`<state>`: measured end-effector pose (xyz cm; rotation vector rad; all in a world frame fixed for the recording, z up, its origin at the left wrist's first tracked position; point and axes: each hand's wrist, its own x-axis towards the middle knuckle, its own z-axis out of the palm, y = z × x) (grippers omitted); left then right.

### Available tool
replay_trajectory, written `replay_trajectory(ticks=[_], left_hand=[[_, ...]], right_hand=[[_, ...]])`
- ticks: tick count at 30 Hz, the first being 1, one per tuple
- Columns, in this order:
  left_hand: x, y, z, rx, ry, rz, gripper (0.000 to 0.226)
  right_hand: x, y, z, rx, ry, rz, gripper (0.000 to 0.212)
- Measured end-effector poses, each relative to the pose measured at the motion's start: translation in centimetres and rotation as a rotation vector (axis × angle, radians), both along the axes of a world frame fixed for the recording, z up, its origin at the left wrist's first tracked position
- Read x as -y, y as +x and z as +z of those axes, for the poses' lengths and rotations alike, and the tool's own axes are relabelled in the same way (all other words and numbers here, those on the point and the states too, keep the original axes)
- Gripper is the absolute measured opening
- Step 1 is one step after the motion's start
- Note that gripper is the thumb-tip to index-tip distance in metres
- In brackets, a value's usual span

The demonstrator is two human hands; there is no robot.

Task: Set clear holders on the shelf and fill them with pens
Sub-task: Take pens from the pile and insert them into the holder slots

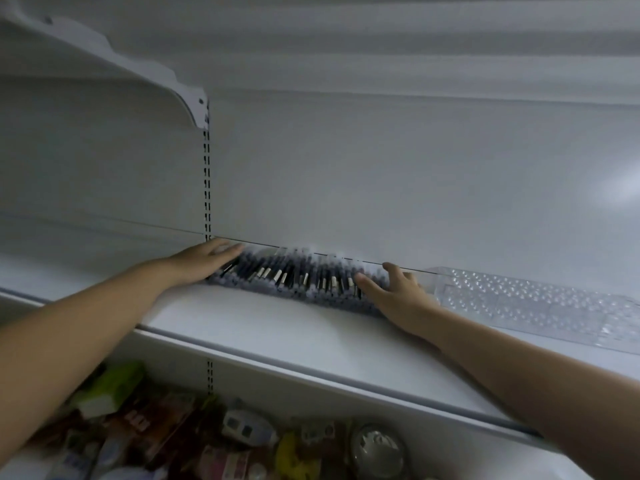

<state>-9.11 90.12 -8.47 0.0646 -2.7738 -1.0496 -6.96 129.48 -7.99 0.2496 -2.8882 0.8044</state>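
A pen-filled clear holder point(298, 295) stands far back on the white shelf point(277, 330), its rear edge against the white back panel point(381, 168). It is packed with dark pens point(287, 271) with pale silvery bands, which lean in rows; no brand or print on them can be read. The left hand point(204, 259) lies at this holder's left end, its fingers point(230, 249) straight and close together, flat against the end and the nearest pens. The right hand point(394, 292) rests on the holder's right end, its fingers point(396, 270) spread and slightly bent, the thumb lying across the pens; whether it presses or only touches I cannot tell. Just beyond the right hand, in line with the filled holder, sits an empty clear holder point(536, 301) whose top is patterned with rows of small round sockets. Above the filled holder's left end a slotted upright point(207, 174) runs up the panel to a white bracket point(138, 74). Below the filled holder, under the shelf's front edge, lie blurred goods: a green box point(110, 386), a reddish pack point(152, 427) with lettering too blurred to read, a yellow item point(294, 455) and a round metallic thing point(377, 448).
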Motion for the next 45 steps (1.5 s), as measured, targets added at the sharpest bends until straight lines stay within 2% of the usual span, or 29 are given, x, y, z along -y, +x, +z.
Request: replay_trajectory(ticks=[5,11,15,16,19,21,25,31,33,36,40,45], left_hand=[[-0.9,-0.5,0.3,0.079,-0.066,-0.059,0.137],[-2.5,-0.9,-0.1,0.036,-0.092,-0.113,0.142],[-2.9,-1.2,-0.2,0.007,-0.06,-0.123,0.131],[-3.7,-1.2,-0.1,-0.005,-0.048,-0.135,0.124],[-6.8,-1.3,0.4,-0.021,0.039,-0.156,0.081],[-7.9,-1.5,0.6,-0.007,0.073,-0.141,0.078],[-8.1,-1.2,0.2,-0.01,0.135,-0.085,0.107],[-8.2,-0.6,-0.3,-0.116,0.126,-0.057,0.092],[-8.1,-0.2,-0.3,-0.132,0.152,-0.08,0.094],[-7.9,0.6,-0.1,-0.161,0.139,-0.188,0.113],[-7.6,0.9,0.0,-0.197,0.022,-0.315,0.136],[-7.5,0.0,-0.2,-0.194,-0.033,-0.262,0.134]], right_hand=[[1.3,-0.2,0.1,0.008,0.039,0.051,0.095],[3.7,-0.9,0.2,-0.002,0.062,0.061,0.082],[5.2,-1.2,0.1,-0.011,0.052,0.082,0.078],[5.7,-1.3,0.1,-0.012,0.044,0.087,0.077],[7.3,-1.6,0.3,-0.013,0.024,0.078,0.076],[8.5,-1.7,0.4,-0.008,-0.011,0.07,0.074],[9.7,-1.6,0.5,-0.009,-0.083,0.081,0.07],[9.4,-1.4,0.0,-0.018,-0.1,0.064,0.08],[9.3,-1.2,-0.1,-0.02,-0.119,0.076,0.084],[8.9,-0.7,-0.1,-0.052,-0.13,0.174,0.093],[8.7,-0.6,-0.3,-0.122,-0.017,0.275,0.107],[8.9,-1.5,-0.4,-0.185,0.083,0.233,0.094]])
